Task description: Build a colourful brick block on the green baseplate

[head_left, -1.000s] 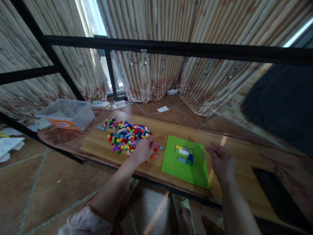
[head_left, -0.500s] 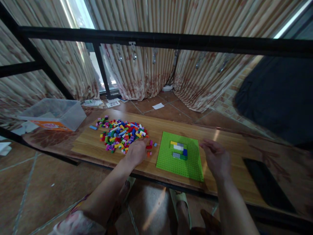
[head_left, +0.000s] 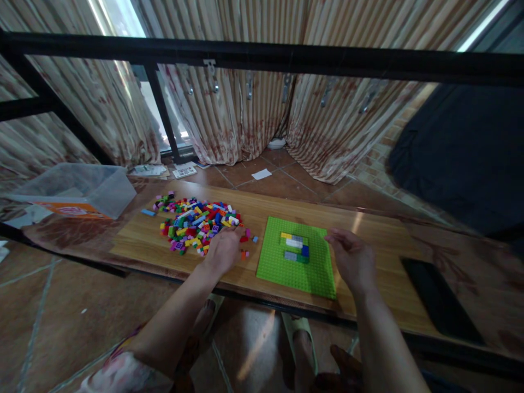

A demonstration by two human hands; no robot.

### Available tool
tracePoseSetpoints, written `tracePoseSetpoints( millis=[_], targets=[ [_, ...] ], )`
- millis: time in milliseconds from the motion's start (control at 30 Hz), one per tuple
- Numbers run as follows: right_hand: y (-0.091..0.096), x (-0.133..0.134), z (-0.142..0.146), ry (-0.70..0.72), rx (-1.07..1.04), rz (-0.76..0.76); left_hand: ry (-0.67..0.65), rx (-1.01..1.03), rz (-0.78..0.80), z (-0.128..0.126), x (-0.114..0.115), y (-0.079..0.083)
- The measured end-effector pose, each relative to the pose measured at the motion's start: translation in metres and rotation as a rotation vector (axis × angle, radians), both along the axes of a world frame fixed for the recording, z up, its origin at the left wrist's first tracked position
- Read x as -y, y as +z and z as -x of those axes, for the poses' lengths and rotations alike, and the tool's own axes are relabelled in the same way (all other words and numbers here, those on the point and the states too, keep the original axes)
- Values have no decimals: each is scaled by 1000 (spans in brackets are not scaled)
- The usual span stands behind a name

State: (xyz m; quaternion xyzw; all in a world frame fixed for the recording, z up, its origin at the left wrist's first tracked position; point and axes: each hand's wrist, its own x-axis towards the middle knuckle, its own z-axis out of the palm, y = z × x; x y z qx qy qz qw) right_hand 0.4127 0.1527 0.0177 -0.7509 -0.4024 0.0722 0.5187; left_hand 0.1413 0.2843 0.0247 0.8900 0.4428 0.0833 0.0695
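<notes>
My left hand point(head_left: 223, 251) is at the near right edge of a pile of colourful toy bricks point(head_left: 198, 221). Its fingers point down and are drawn together; whatever is under them is hidden. A few loose bricks point(head_left: 244, 239) lie just right of its fingertips. Beside these is a square green baseplate point(head_left: 272, 267). On it sit joined yellow, grey, white, blue and green bricks point(head_left: 295, 244) in a hooked shape. My right hand point(head_left: 354, 261) hovers at the plate's right edge, thumb and fingers pinched together. Anything inside that pinch is too small to see.
A wooden board point(head_left: 374, 278) on a long low table carries the bricks and baseplate. At the left stands a clear plastic box point(head_left: 117, 191) with an orange label. A flat black object point(head_left: 440, 300) lies at the right. A black metal rail point(head_left: 262, 54) crosses behind, before striped curtains.
The whole view has shifted slightly, so everything sits a little further left. Both hands keep about the same places, the left by the pile and the right by the plate's edge.
</notes>
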Motion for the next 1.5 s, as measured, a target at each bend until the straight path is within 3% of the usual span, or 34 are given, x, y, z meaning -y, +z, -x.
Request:
tracePoseSetpoints(
  millis=[667,1033,1500],
  targets=[
    [-5,-2,-1,13,-6,39,-43,98,-5,-1,0,7],
    [-3,-2,3,30,16,59,-29,146,-104,-8,1,2],
    [2,-2,9,36,95,100,-101,232,119,-22,19,1]
  ],
)
